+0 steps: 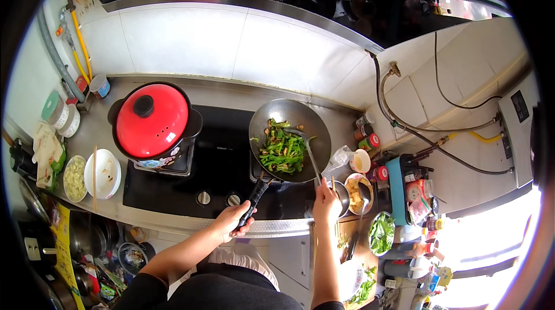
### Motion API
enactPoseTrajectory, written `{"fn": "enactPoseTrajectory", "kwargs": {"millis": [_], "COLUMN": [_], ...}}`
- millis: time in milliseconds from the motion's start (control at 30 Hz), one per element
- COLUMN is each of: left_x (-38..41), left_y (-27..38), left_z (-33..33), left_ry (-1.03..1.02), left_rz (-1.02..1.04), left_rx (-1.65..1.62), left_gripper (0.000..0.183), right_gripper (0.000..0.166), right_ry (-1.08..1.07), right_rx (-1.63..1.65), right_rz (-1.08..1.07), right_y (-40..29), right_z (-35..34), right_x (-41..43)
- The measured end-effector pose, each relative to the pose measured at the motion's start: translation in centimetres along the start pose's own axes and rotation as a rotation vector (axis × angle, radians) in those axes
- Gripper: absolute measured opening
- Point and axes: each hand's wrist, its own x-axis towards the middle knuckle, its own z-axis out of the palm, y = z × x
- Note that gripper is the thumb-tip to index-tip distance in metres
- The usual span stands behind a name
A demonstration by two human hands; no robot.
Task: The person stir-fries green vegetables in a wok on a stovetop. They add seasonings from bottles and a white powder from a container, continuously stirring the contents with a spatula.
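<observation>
A dark metal wok (318, 128) sits over the right burner of a black gas stove (217, 149). Green pepper strips (282, 149) with small browned pieces lie in it. My left hand (236, 221) is closed around the wok's black-wrapped handle (253, 199). In my right hand (326, 203) is the handle of a metal spatula (311, 154), whose head rests among the peppers at the wok's upper right. On the left burner stands a pot with a red lid (151, 121) and a black knob.
Left of the stove are a white bowl (108, 175) with chopsticks across it and a bowl of pale chopped food (75, 180). To the right stand a bowl of yellowish chunks (355, 197), a bowl of leafy greens (381, 234), seasoning jars (368, 141) and several bottles (407, 249).
</observation>
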Motion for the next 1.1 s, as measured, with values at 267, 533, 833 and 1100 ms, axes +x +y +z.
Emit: {"fn": "enactPoseTrajectory", "kwargs": {"millis": [267, 533, 833, 1100], "left_x": [0.1, 0.1, 0.0, -0.1], "left_y": [-0.2, -0.1, -0.2, -0.1], "left_z": [0.0, 0.1, 0.0, 0.2], "left_ry": [-0.009, -0.022, 0.002, 0.026], "left_rz": [0.0, -0.003, 0.001, 0.004], "left_rx": [-0.016, -0.036, -0.024, -0.009], "left_gripper": [0.039, 0.041, 0.042, 0.04], "right_gripper": [0.026, 0.027, 0.028, 0.03], "right_ry": [-0.086, -0.194, -0.272, -0.199], "right_rx": [-0.011, 0.02, 0.17, 0.293], "right_rz": [0.118, 0.061, 0.067, 0.186], "right_y": [-1.4, -2.0, -3.0, -3.1], "right_z": [-2.7, -4.3, -6.2, -6.5], "right_x": [-2.8, -4.2, -5.1, -4.2]}}
